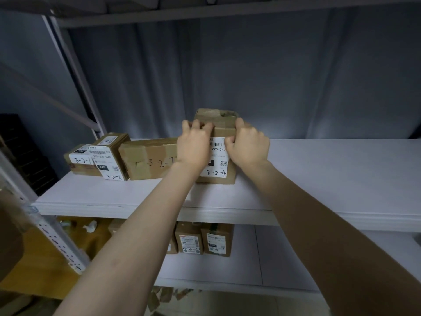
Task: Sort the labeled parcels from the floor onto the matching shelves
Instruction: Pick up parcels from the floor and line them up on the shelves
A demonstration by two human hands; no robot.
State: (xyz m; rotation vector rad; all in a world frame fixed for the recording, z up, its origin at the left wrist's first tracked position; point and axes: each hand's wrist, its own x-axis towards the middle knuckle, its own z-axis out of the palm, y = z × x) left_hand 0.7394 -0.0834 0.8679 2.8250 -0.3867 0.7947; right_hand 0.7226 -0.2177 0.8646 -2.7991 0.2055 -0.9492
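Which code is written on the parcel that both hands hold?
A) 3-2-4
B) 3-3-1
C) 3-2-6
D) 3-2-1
A: the parcel gripped by the left hand and the right hand has 3-2-4 written by hand at the bottom of its label.

- Right half of frame: white flat shelf board lies bare.
- Centre: brown cardboard parcel marked 3-2-4 stands on it.
- Left: three brown cardboard boxes fill the board.
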